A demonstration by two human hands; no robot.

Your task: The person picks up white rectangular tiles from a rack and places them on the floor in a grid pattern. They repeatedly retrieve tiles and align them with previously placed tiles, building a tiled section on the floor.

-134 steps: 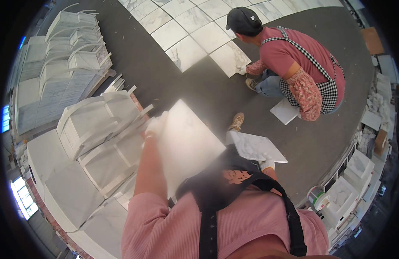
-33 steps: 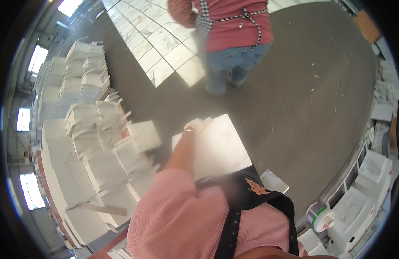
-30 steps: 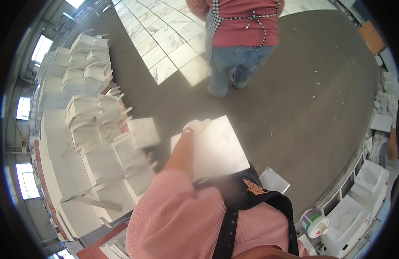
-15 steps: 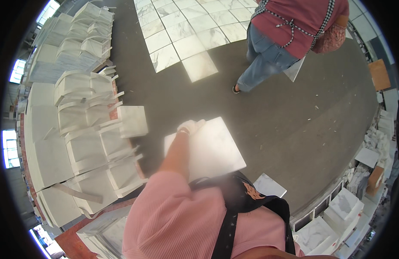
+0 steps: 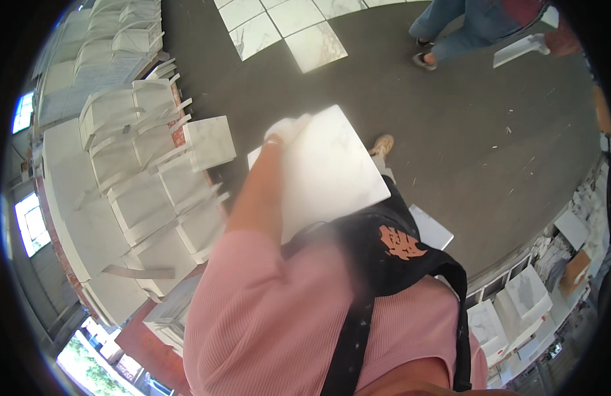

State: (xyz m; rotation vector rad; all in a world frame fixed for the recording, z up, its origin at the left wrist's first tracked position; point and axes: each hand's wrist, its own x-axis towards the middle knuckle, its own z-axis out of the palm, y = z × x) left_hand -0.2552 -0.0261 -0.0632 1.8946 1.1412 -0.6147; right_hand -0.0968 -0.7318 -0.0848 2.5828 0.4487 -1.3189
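My left hand point(image 5: 289, 130), in a whitish glove, is closed over the far left edge of a white square marble tile point(image 5: 335, 165). My left forearm crosses the tile's left part, and its near edge lies against the black apron point(image 5: 391, 254). Beside my right hip, part of a second white tile point(image 5: 431, 228) shows past the apron. What supports that tile is hidden. My right hand and arm do not show.
Left stand strapped stacks of white tiles point(image 5: 137, 204), with one tile point(image 5: 211, 143) jutting out. Marble tiles lie in rows on the grey floor point(image 5: 470, 158) ahead. A co-worker in jeans point(image 5: 447, 26) carries a tile point(image 5: 520, 49) at upper right. Tile racks point(image 5: 527, 290) line the right.
My view has tilted and shifted, with my foot now showing beyond the held tile. The tile stays in my left hand. The co-worker has moved farther right, and their carried tile shows more.
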